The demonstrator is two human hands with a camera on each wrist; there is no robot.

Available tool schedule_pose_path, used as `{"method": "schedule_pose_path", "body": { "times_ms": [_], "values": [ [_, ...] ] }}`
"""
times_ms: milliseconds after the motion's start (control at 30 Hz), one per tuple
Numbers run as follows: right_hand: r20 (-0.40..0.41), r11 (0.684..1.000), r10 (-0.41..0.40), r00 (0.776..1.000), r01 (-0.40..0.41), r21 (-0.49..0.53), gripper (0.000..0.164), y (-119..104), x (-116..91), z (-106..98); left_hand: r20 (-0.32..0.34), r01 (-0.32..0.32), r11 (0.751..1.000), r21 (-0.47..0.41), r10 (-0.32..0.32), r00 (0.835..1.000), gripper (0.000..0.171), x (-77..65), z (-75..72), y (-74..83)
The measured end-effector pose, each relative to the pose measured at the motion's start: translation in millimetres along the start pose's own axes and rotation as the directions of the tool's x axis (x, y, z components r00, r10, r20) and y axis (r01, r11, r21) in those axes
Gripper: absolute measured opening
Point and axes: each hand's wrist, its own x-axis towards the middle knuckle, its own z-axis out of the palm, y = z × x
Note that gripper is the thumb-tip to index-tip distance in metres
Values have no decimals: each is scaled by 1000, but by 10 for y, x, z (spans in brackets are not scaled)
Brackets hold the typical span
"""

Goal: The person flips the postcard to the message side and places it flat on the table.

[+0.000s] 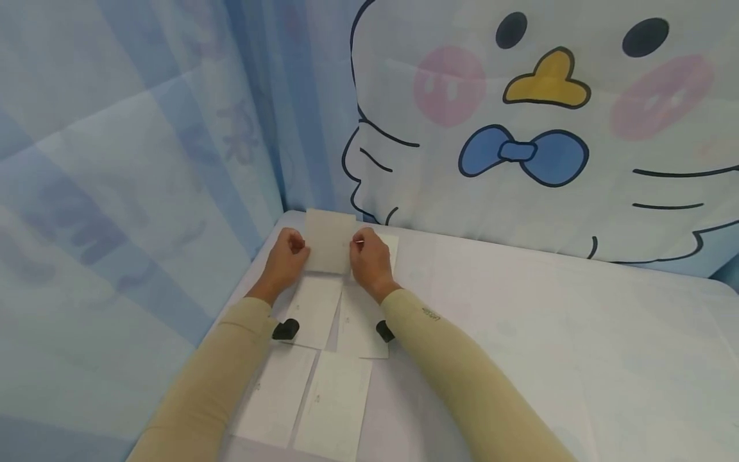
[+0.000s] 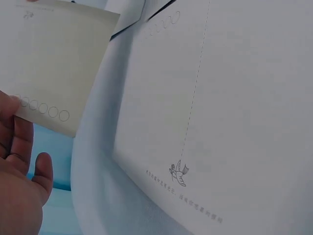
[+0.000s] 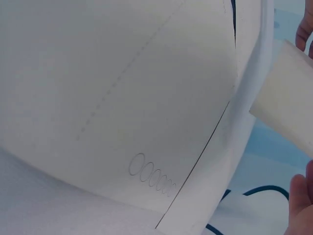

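Observation:
Both hands hold up a cream postcard point(image 1: 329, 242) at the far left end of the table, one at each side edge. My left hand point(image 1: 284, 260) pinches its left edge between thumb and fingers. At the opposite edge, my right hand point(image 1: 371, 263) pinches it the same way. In the left wrist view the raised postcard point(image 2: 63, 63) shows a row of small printed circles and a tiny drawing. Below it lies a flat postcard point(image 1: 314, 311) beside another postcard point(image 1: 360, 324). Part of one more postcard point(image 1: 391, 247) shows behind my right hand.
Two more postcards lie nearer me, a left one point(image 1: 277, 394) and a right one point(image 1: 335, 404). A white cloth covers the table point(image 1: 548, 333). A blue patterned curtain point(image 1: 115, 192) hangs along the left side, and a cartoon-printed curtain point(image 1: 519, 212) along the back.

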Motion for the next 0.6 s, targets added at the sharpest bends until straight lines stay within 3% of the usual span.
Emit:
{"method": "schedule_pose_path", "body": {
  "times_ms": [133,367,600],
  "values": [
    [13,999,-16,1000,16,-32,20,10,-15,-11,14,-12,1000,-14,13,1000,20,-7,4,12],
    [109,996,11,994,-1,-90,37,70,-38,23,48,29,1000,-8,-29,998,38,-12,19,21],
    [149,998,62,987,-62,-6,49,91,-53,107,86,24,995,93,-32,996,52,42,49,9]
  ]
}}
